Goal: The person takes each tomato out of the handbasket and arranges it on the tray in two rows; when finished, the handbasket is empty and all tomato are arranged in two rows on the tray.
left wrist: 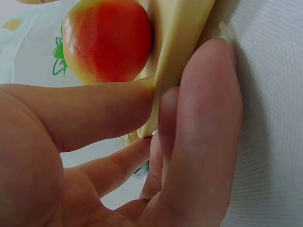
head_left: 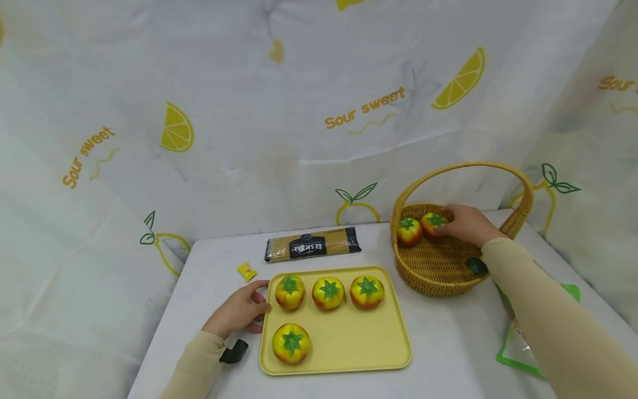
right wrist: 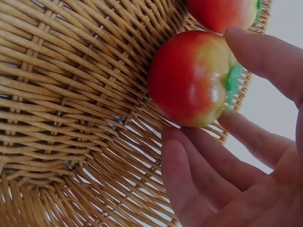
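Note:
My right hand (head_left: 466, 223) reaches into the wicker basket (head_left: 433, 280) and holds a red-and-yellow toy tomato (right wrist: 189, 78), thumb at its top and fingers along its other side. A second toy tomato (head_left: 409, 231) lies beside it against the basket wall. My left hand (head_left: 240, 310) grips the left rim of a pale yellow tray (head_left: 354, 343), with the thumb on the inner side and fingers outside and beneath. Three toy tomatoes (head_left: 328, 293) sit in a row along the tray's far side. Another tomato (head_left: 291, 343) sits at its near left corner.
Behind the tray lies a pack of spaghetti (head_left: 313, 244). A small yellow wrapped packet (head_left: 246, 271) is left of it. The basket's tall handle (head_left: 468, 165) arches over the right hand. A green-edged item (head_left: 518, 349) lies partly under the right forearm.

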A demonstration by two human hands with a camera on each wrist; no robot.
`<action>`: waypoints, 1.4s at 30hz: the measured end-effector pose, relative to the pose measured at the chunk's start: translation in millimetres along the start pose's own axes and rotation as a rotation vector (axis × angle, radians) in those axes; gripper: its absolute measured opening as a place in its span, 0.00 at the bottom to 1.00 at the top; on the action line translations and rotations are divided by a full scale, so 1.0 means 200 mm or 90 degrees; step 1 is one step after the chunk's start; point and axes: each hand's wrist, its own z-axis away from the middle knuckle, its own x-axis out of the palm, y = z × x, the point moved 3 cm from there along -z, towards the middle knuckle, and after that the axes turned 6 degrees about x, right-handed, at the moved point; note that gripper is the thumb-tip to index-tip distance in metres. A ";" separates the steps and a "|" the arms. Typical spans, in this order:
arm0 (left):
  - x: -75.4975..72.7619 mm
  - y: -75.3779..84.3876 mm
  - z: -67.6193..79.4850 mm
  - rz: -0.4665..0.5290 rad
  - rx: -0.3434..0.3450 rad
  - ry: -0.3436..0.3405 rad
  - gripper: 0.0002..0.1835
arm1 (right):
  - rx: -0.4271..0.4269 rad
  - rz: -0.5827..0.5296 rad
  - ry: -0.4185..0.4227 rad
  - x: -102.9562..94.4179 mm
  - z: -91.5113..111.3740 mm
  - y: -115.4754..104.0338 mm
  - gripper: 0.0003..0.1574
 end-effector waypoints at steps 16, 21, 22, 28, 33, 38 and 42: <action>0.00 -0.01 0.00 -0.001 0.002 0.004 0.33 | 0.019 0.015 0.016 0.04 -0.05 0.05 0.51; 0.00 -0.02 -0.01 -0.005 0.007 0.007 0.33 | 0.012 0.016 0.015 0.00 0.00 0.02 0.51; 0.00 -0.02 -0.01 -0.005 0.007 0.007 0.33 | 0.010 0.015 0.016 -0.01 0.02 0.02 0.51; 0.00 -0.02 -0.01 -0.003 0.010 0.006 0.33 | -0.015 0.024 0.032 -0.03 0.12 -0.01 0.51; 0.00 -0.02 -0.01 -0.002 0.010 0.006 0.33 | -0.041 0.030 0.056 -0.03 0.25 -0.06 0.52; 0.01 -0.02 -0.01 -0.006 0.005 0.002 0.33 | -0.066 0.015 0.080 -0.01 0.37 -0.14 0.51; 0.01 -0.02 -0.01 -0.009 0.003 0.001 0.33 | -0.101 -0.003 0.097 0.02 0.46 -0.22 0.49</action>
